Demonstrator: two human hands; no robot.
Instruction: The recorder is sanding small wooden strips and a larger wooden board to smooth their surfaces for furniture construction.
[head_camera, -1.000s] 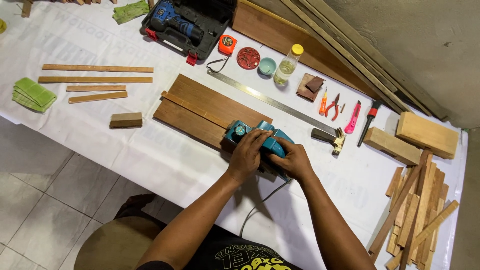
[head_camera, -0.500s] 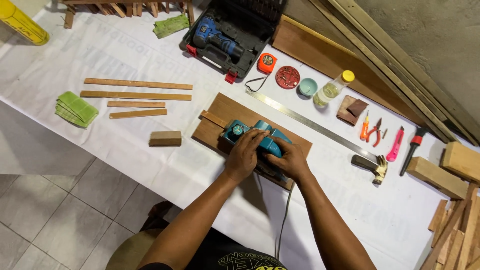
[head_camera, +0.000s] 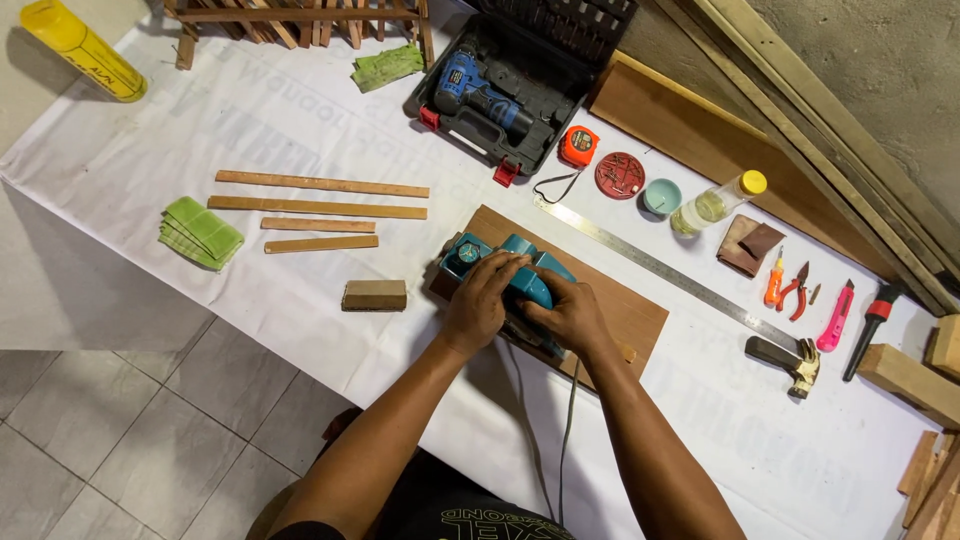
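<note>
hands grip a teal electric planer (head_camera: 508, 283) that sits on a brown wooden board (head_camera: 630, 315) lying flat on the white-covered tabletop (head_camera: 250, 120). the left hand (head_camera: 482, 300) is closed over the planer's front end, fingers curled across the top near its round knob. the right hand (head_camera: 567, 318) is clamped on the rear handle, just behind the left hand and touching the tool's body. a grey power cord (head_camera: 565, 440) drops from under the right hand over the tabletop's near edge, between the two forearms. just beyond the right hand a long steel ruler (head_camera: 665, 272) runs diagonally past the board's far edge, ending near a hammer (head_camera: 785, 360) well to the right of that hand. further right lie orange pliers (head_camera: 797, 290), a pink utility knife (head_camera: 836, 318) and a screwdriver with a red and black grip (head_camera: 872, 318). left of the left hand a small wood block (head_camera: 375, 295) rests on the cloth, and beyond it four thin wooden strips (head_camera: 320, 210) lie side by side, with a folded green cloth (head_camera: 200, 232) at their far left. well beyond both hands an open black case holds a blue cordless drill (head_camera: 485, 90), with an orange tape measure (head_camera: 578, 146) beside it.
</note>
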